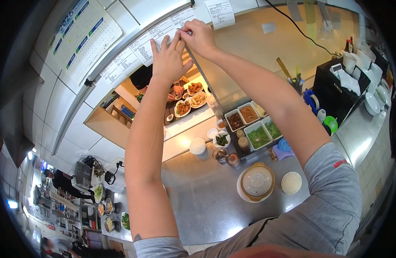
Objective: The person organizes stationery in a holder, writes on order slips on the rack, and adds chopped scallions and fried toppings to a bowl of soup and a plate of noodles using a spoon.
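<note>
The steel counter (198, 215) spread below your raised arms, and beyond it the sill (180, 142) ran along the opening, with fried food (198, 100) on the far side. Above, the rail (71, 114) slanted across the tiled wall. The pot (258, 182) sat lidded on the counter, near the open greens (258, 136), with the rice (291, 182) just beside it.

Your left hand (170, 60) was spread wide, fingers fanned and thumb well out, its fingertips at the lower edge of the ticket (162, 28), which hung in the row along the rail. Whether they pressed on the paper, you couldn't have told from this view. Your right hand (199, 38) was narrowed to a pinch, seemingly around a small dark object (189, 32); the fingers hid most of it.

The likeliest trouble was a tug: thin paper held only at the top could have torn or come loose if your fingers had dragged it downward. A slack pinch could have let the object drop toward the sill. Your long reach made a steady touch harder, and lowering your elbows carelessly could have knocked the pot or brushed the greens.
</note>
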Tool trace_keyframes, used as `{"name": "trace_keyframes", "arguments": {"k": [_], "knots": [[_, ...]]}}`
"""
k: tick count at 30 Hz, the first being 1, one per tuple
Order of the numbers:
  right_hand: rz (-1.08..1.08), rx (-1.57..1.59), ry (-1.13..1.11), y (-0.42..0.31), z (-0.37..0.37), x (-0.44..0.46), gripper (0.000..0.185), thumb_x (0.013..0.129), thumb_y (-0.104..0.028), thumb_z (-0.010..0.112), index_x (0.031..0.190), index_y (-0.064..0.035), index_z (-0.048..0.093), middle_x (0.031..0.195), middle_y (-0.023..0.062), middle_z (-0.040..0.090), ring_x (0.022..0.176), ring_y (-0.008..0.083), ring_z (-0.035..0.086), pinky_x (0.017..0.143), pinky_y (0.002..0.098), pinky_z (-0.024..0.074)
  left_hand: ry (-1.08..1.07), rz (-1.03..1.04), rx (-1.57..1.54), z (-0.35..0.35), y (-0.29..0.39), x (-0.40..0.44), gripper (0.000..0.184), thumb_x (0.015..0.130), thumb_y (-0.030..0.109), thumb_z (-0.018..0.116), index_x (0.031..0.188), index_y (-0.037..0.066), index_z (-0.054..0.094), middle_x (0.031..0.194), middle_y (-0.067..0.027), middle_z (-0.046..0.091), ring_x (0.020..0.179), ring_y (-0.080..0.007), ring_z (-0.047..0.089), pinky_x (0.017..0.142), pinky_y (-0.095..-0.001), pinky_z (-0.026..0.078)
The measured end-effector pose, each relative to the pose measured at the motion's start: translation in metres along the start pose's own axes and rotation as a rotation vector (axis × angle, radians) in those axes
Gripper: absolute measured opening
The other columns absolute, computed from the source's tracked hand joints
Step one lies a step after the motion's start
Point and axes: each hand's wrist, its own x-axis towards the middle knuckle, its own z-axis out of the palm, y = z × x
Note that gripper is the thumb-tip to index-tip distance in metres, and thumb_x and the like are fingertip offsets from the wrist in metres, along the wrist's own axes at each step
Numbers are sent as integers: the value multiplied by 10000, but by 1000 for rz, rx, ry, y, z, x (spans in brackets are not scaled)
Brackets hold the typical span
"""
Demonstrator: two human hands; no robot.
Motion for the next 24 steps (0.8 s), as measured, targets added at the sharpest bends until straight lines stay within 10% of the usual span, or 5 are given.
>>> {"name": "trace_keyframes", "arguments": {"k": [24], "knots": [[59, 12, 115, 8, -2, 6, 104, 831, -158, 762, 829, -90, 684, 822, 116, 642, 794, 346, 639, 730, 473, 528, -15, -8, -7, -3, 0, 0, 837, 915, 582, 685, 1626, 221, 433, 1710, -43, 366, 1535, -355, 380, 1245, -730, 190]]}}
